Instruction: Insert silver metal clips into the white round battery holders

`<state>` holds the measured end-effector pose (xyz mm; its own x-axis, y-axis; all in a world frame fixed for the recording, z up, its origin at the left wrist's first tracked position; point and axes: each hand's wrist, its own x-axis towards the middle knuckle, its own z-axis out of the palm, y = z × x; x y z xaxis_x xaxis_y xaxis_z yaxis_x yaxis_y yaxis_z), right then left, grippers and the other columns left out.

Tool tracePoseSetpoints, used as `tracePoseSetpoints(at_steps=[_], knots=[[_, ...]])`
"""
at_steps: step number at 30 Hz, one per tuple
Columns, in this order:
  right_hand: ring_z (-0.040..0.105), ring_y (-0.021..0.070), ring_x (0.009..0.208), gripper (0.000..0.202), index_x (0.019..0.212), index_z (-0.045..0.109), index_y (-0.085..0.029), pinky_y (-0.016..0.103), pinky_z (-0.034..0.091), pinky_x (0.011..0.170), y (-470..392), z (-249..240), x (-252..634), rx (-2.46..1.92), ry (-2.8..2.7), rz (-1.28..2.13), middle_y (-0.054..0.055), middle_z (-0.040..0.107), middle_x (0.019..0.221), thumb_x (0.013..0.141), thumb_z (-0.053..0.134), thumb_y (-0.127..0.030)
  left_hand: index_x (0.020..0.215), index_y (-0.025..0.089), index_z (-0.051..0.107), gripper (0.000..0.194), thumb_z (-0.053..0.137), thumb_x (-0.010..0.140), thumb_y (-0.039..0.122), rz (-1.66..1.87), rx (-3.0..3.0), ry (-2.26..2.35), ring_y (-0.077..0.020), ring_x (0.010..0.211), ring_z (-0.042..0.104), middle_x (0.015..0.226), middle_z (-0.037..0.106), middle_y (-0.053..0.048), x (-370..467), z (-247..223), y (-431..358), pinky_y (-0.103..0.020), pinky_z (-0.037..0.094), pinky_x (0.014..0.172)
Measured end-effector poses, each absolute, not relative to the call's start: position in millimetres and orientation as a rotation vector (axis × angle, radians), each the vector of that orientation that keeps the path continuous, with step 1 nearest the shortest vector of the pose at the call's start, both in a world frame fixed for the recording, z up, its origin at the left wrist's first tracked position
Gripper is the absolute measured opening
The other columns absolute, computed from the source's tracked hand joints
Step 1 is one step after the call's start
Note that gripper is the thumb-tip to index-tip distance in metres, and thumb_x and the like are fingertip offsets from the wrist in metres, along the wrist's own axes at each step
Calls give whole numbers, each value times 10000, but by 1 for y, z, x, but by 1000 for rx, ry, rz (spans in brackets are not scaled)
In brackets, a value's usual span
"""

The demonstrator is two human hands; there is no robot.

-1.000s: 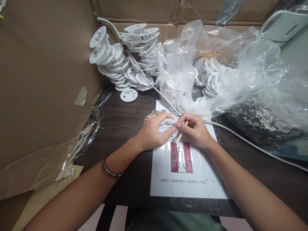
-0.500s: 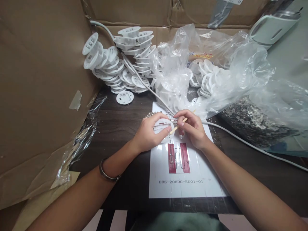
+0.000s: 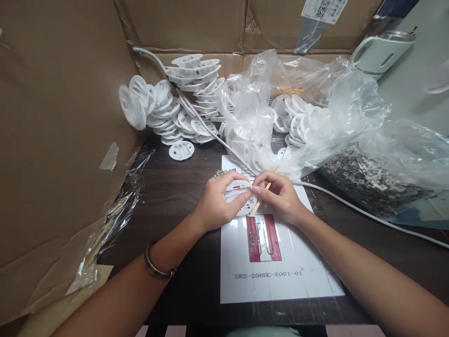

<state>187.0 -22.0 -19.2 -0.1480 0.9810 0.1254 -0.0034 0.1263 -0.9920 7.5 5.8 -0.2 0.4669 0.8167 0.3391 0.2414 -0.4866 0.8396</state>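
My left hand (image 3: pixel 219 201) grips a round white plastic disc (image 3: pixel 242 209) between thumb and fingers, over the top of a printed sheet (image 3: pixel 259 288). Slots and small metal parts show on the disc's face. My right hand (image 3: pixel 278 194) touches the disc's right edge with thumb and index finger and holds a thin wooden stick (image 3: pixel 259 202), slanting down to the left. Whether a small part sits between those fingertips is hidden. Small metal pieces (image 3: pixel 224 174) lie in a heap just behind my left hand.
Stacked white discs (image 3: pixel 168 110) lean at the back left, with a single disc (image 3: pixel 181 150) in front. Clear plastic bags (image 3: pixel 252 107) hold more discs. A bag of metal pieces (image 3: pixel 365 180) lies right. A white cable (image 3: pixel 351 196) crosses the table. A pale mug (image 3: pixel 384 54) stands back right.
My right thumb and index finger have moved to the disc's edge, and the stick stands steeper. At the back left, discs on the leaning stack have tipped downward. The view has shifted slightly.
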Motion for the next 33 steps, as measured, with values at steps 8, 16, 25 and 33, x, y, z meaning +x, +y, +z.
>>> tracePoseSetpoints(at_steps=[8, 16, 25, 33], knots=[[411, 79, 519, 231, 733, 596, -159, 222, 295, 481, -23, -17, 185, -1072, -1428, 1226, -41, 471, 596, 804, 689, -358, 876, 176, 617, 119, 631, 806, 271, 969, 2081, 868, -134, 687, 637, 779, 684, -7, 6, 0, 7, -244, 487, 634], [413, 74, 511, 242, 711, 581, -157, 211, 308, 482, -24, -16, 183, -1074, -1417, 1188, -42, 471, 586, 836, 660, -348, 900, 168, 620, 126, 625, 818, 263, 939, 2063, 838, -144, 726, 655, 814, 694, -22, 4, -2, 9, -251, 497, 664], [514, 106, 516, 405, 563, 513, -164, 244, 406, 534, -17, 19, 184, -1169, -1376, 919, 3, 554, 541, 871, 602, -413, 896, 179, 617, 109, 628, 806, 239, 881, 2038, 887, -160, 746, 664, 828, 699, -14, 0, -3, 13, -291, 513, 709], [589, 168, 684, 254, 854, 720, -169, 265, 392, 588, 39, 84, 98, -1314, -2483, 617, 42, 644, 733, 740, 763, -391, 1159, 200, 547, 357, 571, 828, 330, 867, 2180, 972, -323, 1037, 642, 1103, 665, -126, 0, -18, 5, -472, 565, 830]])
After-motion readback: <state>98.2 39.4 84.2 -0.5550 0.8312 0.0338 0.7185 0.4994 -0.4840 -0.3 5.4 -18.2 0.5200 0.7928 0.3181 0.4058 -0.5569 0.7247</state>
